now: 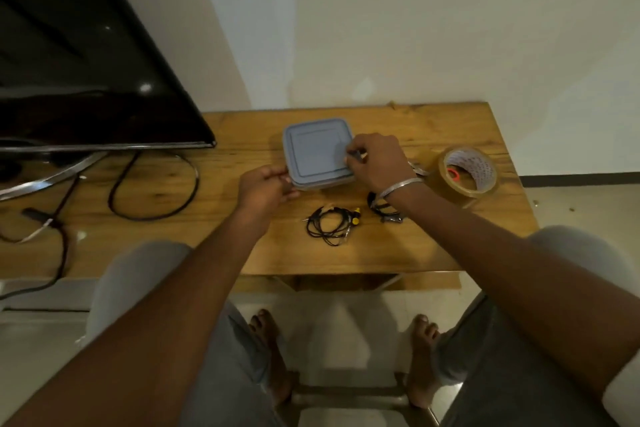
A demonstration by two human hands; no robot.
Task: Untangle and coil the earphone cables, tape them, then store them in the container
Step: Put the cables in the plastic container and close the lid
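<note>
Container [322, 184] sits toward the bench's [433, 236] far edge, lid [311, 149] on. Left hand [266, 186] grips its near-left corner, fingers curled round it. Right hand [375, 163] grips the lid's right edge with bent fingers, but the tips are too blurry to see exactly how. One earphone coil [329, 225] lies loose nearer the near edge, and a second coil [386, 210] is half hidden under the right wrist. Tape roll [464, 189] is by the right edge. TV [86, 63] is cut off at left.
</note>
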